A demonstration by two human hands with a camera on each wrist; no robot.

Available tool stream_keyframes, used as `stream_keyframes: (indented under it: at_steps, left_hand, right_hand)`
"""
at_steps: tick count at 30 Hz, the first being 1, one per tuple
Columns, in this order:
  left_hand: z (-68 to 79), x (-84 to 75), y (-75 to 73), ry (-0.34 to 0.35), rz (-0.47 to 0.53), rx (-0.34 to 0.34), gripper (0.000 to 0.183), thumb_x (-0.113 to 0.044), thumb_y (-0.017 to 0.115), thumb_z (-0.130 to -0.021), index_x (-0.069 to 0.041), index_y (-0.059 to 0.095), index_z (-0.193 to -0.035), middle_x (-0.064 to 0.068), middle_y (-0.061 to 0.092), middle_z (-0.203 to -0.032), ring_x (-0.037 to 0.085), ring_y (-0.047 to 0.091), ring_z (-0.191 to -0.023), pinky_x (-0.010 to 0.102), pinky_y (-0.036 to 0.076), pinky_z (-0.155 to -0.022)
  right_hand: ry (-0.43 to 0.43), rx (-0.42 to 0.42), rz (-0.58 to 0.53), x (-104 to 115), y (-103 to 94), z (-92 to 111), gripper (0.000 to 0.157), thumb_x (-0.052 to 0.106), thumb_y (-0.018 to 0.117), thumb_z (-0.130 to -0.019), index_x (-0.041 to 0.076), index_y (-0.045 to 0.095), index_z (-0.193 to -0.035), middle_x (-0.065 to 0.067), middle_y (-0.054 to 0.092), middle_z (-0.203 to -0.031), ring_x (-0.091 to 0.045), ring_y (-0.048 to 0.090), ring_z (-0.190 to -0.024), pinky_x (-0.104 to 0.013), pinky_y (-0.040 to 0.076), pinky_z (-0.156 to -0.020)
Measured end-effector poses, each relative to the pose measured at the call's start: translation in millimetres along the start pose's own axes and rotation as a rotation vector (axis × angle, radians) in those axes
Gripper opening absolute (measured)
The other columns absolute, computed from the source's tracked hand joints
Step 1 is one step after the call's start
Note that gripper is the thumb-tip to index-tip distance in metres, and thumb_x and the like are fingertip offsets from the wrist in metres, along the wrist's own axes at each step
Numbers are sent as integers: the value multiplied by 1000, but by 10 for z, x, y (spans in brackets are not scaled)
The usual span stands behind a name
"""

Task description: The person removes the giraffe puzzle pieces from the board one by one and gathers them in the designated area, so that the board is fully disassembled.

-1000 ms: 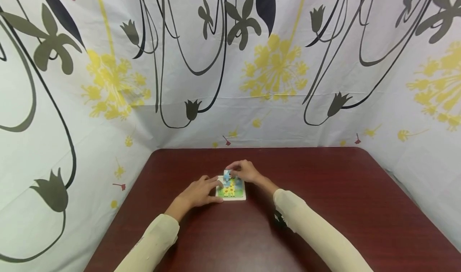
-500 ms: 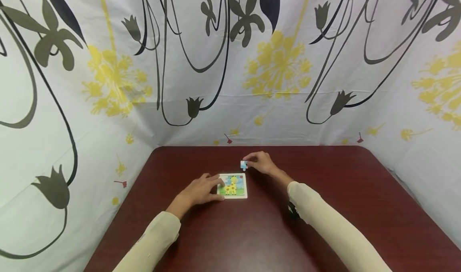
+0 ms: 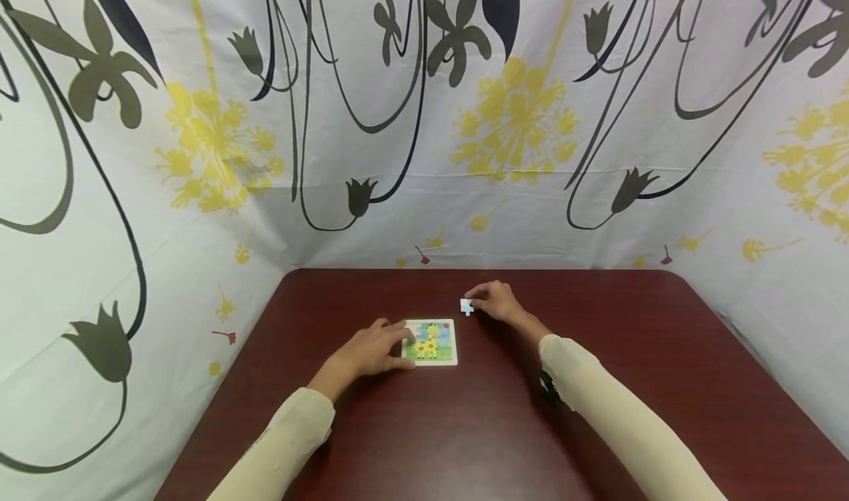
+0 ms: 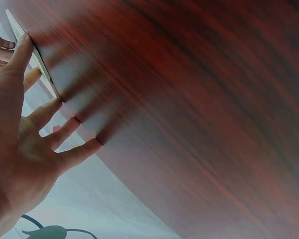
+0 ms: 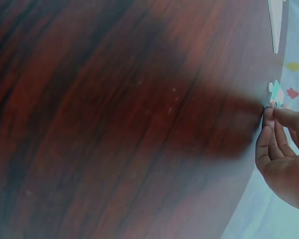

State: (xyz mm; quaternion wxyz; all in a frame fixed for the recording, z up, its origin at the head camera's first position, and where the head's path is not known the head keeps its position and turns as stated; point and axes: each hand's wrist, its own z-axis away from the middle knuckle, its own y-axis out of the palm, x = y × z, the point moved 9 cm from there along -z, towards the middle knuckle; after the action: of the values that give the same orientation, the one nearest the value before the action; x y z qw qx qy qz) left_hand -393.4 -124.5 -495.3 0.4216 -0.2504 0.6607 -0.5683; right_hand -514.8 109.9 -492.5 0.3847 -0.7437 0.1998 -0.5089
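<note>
A small jigsaw puzzle (image 3: 438,349) with a white border and a yellow giraffe picture lies flat near the table's middle. My left hand (image 3: 371,350) rests on its left side, thumb at the near edge and one finger over the picture. From the left wrist view, the left hand (image 4: 35,139) has its fingers spread and mostly straight, several tips on the tabletop. Beyond the puzzle's far right corner, my right hand (image 3: 497,302) pinches a pale blue and white puzzle piece (image 3: 467,306) between thumb and fingers. The right wrist view shows that piece (image 5: 275,93) beyond the fingertips.
The dark red wooden table (image 3: 424,427) spreads out around the puzzle. A white cloth (image 3: 398,214) with flowers and vines hangs right behind its far edge and along both sides.
My right hand has lifted the puzzle piece from over the puzzle and carried it right and away, past the far right corner. The left hand has stayed on the puzzle.
</note>
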Motion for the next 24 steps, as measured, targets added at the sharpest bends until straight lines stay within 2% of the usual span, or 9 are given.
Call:
stream_keyframes:
  at_steps: [5, 12, 20, 24]
  left_hand:
    - [-5, 10, 5, -4, -6, -4, 50, -60, 71, -93, -29, 64, -132, 7, 45, -160, 37, 46, -138, 59, 49, -97]
    - [-4, 14, 6, -12, 2, 2, 49, -60, 71, -93, -29, 65, -131, 8, 45, -160, 38, 46, -139, 61, 48, -98]
    - [-8, -2, -3, -10, -8, -1, 49, -60, 71, -93, -29, 65, -131, 8, 45, -160, 37, 46, -138, 60, 49, -97]
    - [-13, -5, 4, -10, -5, 3, 50, -59, 71, -93, -29, 65, -131, 8, 45, -160, 37, 46, -138, 60, 48, -98]
  right_hand:
    - [-10, 3, -1, -4, -11, 3, 17, 3, 69, -98, 3, 79, -112, -16, 76, -111, -29, 75, -98, -44, 58, -83]
    - [6, 17, -16, -32, -41, 15, 19, 4, 70, -99, 4, 78, -116, -16, 75, -117, -31, 73, -106, -43, 58, -87]
    - [-22, 31, -40, 17, -34, 52, 18, 7, 74, -97, 5, 79, -114, -12, 77, -111, -26, 75, -98, -39, 59, -81]
    - [-67, 36, -49, 101, -7, 69, 18, 8, 75, -96, 4, 78, -113, -10, 78, -106, -24, 76, -97, -38, 59, -81]
